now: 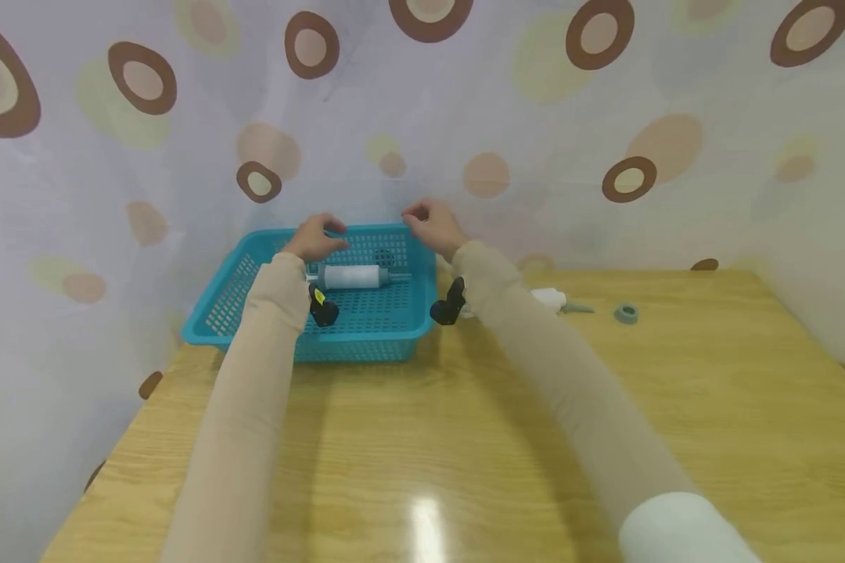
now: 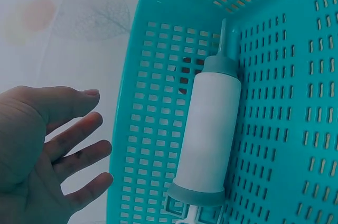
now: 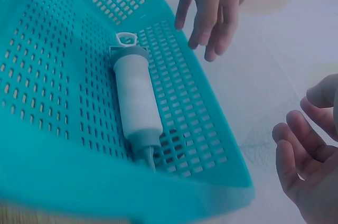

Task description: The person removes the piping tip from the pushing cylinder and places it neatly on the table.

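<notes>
A blue-green plastic basket (image 1: pixel 366 337) with slotted sides stands at the back of the table. Inside it lies a white syringe-like tube (image 1: pixel 350 277) with grey end caps, a thin nozzle and a looped plunger handle, also plain in the left wrist view (image 2: pixel 208 129). My left hand (image 1: pixel 317 237) hovers by the basket's far rim, fingers spread and holding nothing. Near the far right corner is my right hand (image 1: pixel 434 225), its fingers loosely bent; the right wrist view shows this hand (image 3: pixel 311 155) just outside the rim with nothing in it. Neither hand touches the tube.
On the wooden table (image 1: pixel 394 438), right of the basket, lies a white piece with a grey nozzle (image 1: pixel 549 299), partly hidden by my right sleeve. A small grey ring (image 1: pixel 627 313) sits farther right. A patterned cloth (image 1: pixel 366 117) hangs close behind the basket.
</notes>
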A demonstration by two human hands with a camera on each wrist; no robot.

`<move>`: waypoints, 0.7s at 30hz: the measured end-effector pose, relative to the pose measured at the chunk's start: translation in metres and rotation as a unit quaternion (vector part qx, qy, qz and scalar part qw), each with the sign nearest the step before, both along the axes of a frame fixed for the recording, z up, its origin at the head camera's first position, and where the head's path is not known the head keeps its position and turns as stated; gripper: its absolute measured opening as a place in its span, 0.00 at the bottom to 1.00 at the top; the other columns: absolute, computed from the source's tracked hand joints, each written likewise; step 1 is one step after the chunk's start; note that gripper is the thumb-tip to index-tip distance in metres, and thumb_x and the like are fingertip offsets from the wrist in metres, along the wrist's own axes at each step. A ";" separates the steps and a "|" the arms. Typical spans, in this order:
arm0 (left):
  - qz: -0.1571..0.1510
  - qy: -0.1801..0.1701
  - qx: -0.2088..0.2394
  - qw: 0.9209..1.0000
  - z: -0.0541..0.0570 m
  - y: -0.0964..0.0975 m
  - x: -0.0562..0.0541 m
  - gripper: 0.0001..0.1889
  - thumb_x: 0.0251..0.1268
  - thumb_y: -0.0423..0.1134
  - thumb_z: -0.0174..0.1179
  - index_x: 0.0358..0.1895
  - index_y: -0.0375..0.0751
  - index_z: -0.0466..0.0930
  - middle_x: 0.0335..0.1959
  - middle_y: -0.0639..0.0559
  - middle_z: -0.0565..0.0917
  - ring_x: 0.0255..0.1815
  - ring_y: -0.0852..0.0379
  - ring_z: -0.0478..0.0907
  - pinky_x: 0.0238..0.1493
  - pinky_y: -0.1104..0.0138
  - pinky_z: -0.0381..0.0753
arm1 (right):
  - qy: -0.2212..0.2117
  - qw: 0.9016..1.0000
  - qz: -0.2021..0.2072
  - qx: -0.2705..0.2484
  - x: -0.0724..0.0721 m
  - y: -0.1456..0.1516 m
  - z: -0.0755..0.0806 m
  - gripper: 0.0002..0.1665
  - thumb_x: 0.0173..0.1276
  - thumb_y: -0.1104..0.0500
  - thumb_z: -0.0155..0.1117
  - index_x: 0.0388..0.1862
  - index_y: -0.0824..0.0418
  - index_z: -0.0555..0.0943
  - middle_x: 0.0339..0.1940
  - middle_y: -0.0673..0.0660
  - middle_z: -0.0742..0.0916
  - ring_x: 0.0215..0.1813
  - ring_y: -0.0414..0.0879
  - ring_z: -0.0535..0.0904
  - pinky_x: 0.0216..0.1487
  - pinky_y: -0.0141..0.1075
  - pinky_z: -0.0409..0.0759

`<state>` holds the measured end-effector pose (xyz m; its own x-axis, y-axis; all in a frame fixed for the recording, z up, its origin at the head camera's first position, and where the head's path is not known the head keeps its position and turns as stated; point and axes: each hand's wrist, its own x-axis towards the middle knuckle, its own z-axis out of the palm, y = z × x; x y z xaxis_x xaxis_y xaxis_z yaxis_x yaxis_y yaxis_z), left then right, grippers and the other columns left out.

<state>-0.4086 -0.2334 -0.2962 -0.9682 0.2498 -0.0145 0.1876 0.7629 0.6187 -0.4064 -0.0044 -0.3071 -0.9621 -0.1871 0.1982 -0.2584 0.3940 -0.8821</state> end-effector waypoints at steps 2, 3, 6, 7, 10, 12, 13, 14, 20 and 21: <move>0.003 0.000 -0.004 1.000 -0.002 -0.002 -0.002 0.22 0.71 0.34 0.52 0.65 0.30 0.66 0.66 0.34 0.67 0.66 0.38 0.66 0.64 0.48 0.69 | 0.001 1.000 0.002 0.010 -0.003 -0.009 -0.001 0.17 0.75 0.59 0.51 0.56 0.67 0.75 0.54 0.64 0.80 0.51 0.55 0.79 0.55 0.42 0.77; 0.006 -0.001 -0.004 1.000 -0.004 -0.003 -0.003 0.22 0.71 0.34 0.52 0.65 0.30 0.66 0.66 0.34 0.67 0.66 0.38 0.66 0.64 0.49 0.69 | 0.003 1.000 0.001 0.016 -0.005 -0.012 -0.001 0.17 0.75 0.59 0.51 0.56 0.67 0.75 0.54 0.64 0.80 0.51 0.55 0.79 0.55 0.42 0.77; 0.012 -0.002 -0.002 1.000 -0.008 -0.004 -0.005 0.22 0.70 0.33 0.53 0.65 0.30 0.66 0.66 0.34 0.68 0.65 0.38 0.67 0.64 0.49 0.70 | 0.012 0.999 -0.002 0.044 -0.009 -0.023 -0.002 0.16 0.74 0.59 0.52 0.55 0.67 0.75 0.54 0.64 0.80 0.54 0.54 0.78 0.58 0.42 0.76; 0.010 0.000 0.000 1.000 -0.010 -0.004 -0.006 0.22 0.70 0.33 0.53 0.64 0.30 0.66 0.66 0.34 0.68 0.65 0.38 0.67 0.64 0.50 0.70 | 0.015 0.998 -0.004 0.054 -0.010 -0.026 -0.002 0.16 0.74 0.59 0.52 0.55 0.67 0.75 0.54 0.64 0.80 0.55 0.55 0.77 0.59 0.42 0.75; 0.011 -0.001 0.007 1.000 -0.015 -0.008 -0.008 0.22 0.70 0.34 0.54 0.64 0.30 0.67 0.66 0.34 0.69 0.65 0.39 0.67 0.64 0.50 0.70 | 0.024 0.997 -0.013 0.071 -0.013 -0.034 -0.004 0.16 0.74 0.59 0.52 0.54 0.67 0.76 0.55 0.63 0.80 0.59 0.54 0.74 0.62 0.42 0.73; 0.015 -0.003 0.007 1.000 -0.019 -0.013 -0.008 0.22 0.70 0.34 0.54 0.64 0.30 0.67 0.66 0.34 0.69 0.66 0.39 0.66 0.64 0.50 0.70 | 0.032 0.997 -0.018 0.074 -0.015 -0.040 -0.006 0.16 0.74 0.60 0.51 0.53 0.67 0.77 0.55 0.64 0.80 0.59 0.54 0.75 0.62 0.42 0.73; 0.020 -0.005 0.008 1.000 -0.021 -0.016 -0.008 0.23 0.70 0.34 0.54 0.65 0.30 0.67 0.66 0.34 0.68 0.66 0.39 0.66 0.64 0.50 0.70 | 0.037 0.997 -0.020 0.072 -0.016 -0.044 -0.007 0.16 0.74 0.60 0.51 0.53 0.68 0.77 0.54 0.64 0.81 0.58 0.55 0.75 0.61 0.43 0.73; 0.027 -0.008 0.008 1.000 -0.022 -0.020 -0.008 0.23 0.70 0.34 0.55 0.65 0.30 0.67 0.67 0.34 0.68 0.67 0.39 0.66 0.64 0.50 0.70 | 0.042 0.996 -0.022 0.071 -0.016 -0.047 -0.008 0.15 0.74 0.60 0.50 0.52 0.68 0.77 0.54 0.64 0.81 0.57 0.55 0.75 0.60 0.43 0.74; 0.054 -0.018 0.004 0.998 -0.033 -0.040 -0.013 0.24 0.69 0.34 0.55 0.66 0.31 0.67 0.67 0.34 0.68 0.67 0.38 0.66 0.64 0.49 0.71 | 0.043 0.996 -0.024 0.070 -0.019 -0.063 -0.021 0.14 0.73 0.62 0.50 0.51 0.69 0.76 0.51 0.65 0.80 0.53 0.56 0.75 0.56 0.45 0.75; 0.056 -0.021 0.003 0.998 -0.035 -0.043 -0.014 0.24 0.69 0.34 0.55 0.66 0.31 0.66 0.67 0.34 0.68 0.67 0.38 0.66 0.64 0.49 0.71 | 0.033 0.996 -0.021 0.077 -0.019 -0.065 -0.023 0.14 0.73 0.62 0.50 0.51 0.68 0.76 0.51 0.64 0.80 0.53 0.55 0.75 0.56 0.44 0.75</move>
